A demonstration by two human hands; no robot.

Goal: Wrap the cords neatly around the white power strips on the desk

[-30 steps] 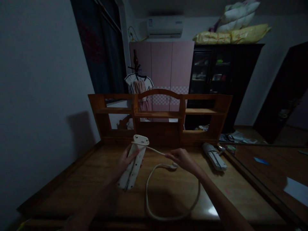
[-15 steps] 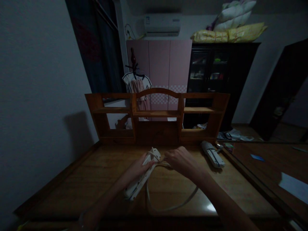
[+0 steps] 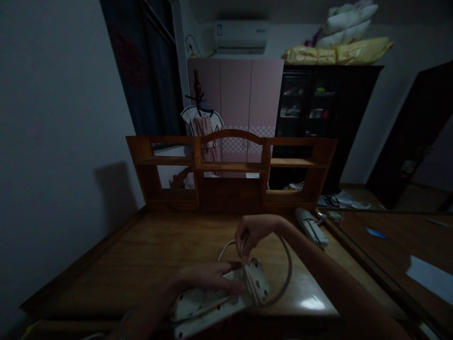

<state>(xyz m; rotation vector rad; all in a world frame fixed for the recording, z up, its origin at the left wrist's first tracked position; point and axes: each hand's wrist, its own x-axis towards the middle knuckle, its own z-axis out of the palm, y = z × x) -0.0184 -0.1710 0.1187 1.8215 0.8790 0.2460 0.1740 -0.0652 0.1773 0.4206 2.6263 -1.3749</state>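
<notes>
A white power strip [image 3: 208,307] lies tilted near the front edge of the desk, its underside with dark screw holes partly showing. My left hand [image 3: 215,278] is closed over it, the thumb and fingers across its middle. Turns of pale cord [image 3: 250,283] wrap around its right end. My right hand [image 3: 253,233] pinches the cord just above that end. A loose loop of the same cord [image 3: 289,269] curves out to the right over the desk. The left forearm is dim and blurred.
Another white power strip [image 3: 314,232], with grey cord wound round one end, lies at the desk's right back. A wooden shelf unit [image 3: 230,167] stands along the back of the wooden desk [image 3: 141,255]. Farther right is a paper sheet [image 3: 430,276] on a brown surface.
The power strip has come nearer to me and turned more level, with my left hand on it. My right hand has brought the cord over and around its right end.
</notes>
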